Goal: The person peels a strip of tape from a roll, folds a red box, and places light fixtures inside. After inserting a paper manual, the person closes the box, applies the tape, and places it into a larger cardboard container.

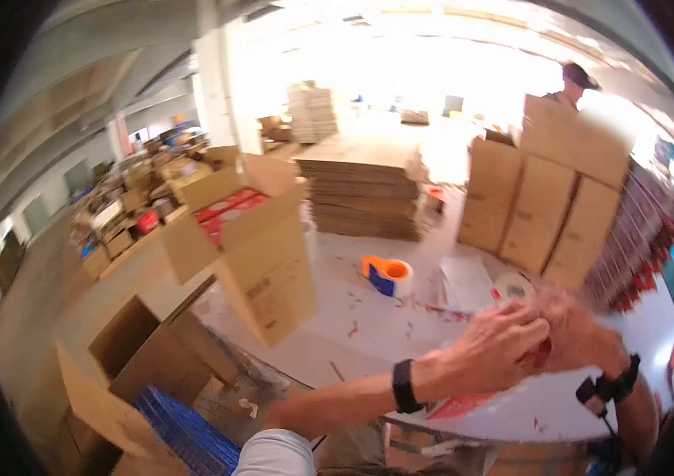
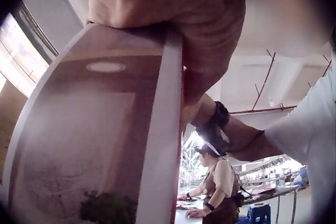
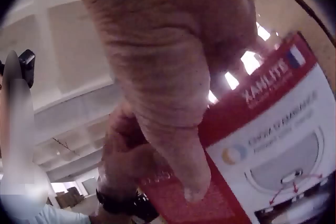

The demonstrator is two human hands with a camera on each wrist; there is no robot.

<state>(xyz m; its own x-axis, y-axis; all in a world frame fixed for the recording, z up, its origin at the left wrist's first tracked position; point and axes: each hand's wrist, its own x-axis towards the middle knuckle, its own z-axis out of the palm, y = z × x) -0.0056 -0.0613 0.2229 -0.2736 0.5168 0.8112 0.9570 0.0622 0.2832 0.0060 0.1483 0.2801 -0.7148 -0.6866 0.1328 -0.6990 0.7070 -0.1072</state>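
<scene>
Both hands meet over the right side of the white table, around a red and white printed box (image 3: 231, 176). My right hand (image 1: 579, 329) grips it, the thumb lying on the red face in the right wrist view. Lettering and a lamp drawing show beside that thumb. My left hand (image 1: 503, 337) has its fingers bent at the box's edge, close against the right hand. In the left wrist view it holds the top of the box (image 2: 100, 124), whose face with a room picture fills the left side. In the head view the hands hide most of the box.
A tape dispenser (image 1: 388, 276) and a roll of tape (image 1: 514, 287) lie beyond the hands. An open carton (image 1: 269, 270) with red boxes stands left. Flat cardboard (image 1: 362, 194) is stacked behind; closed cartons (image 1: 539, 206) stand at the right, a person (image 1: 573, 86) behind them.
</scene>
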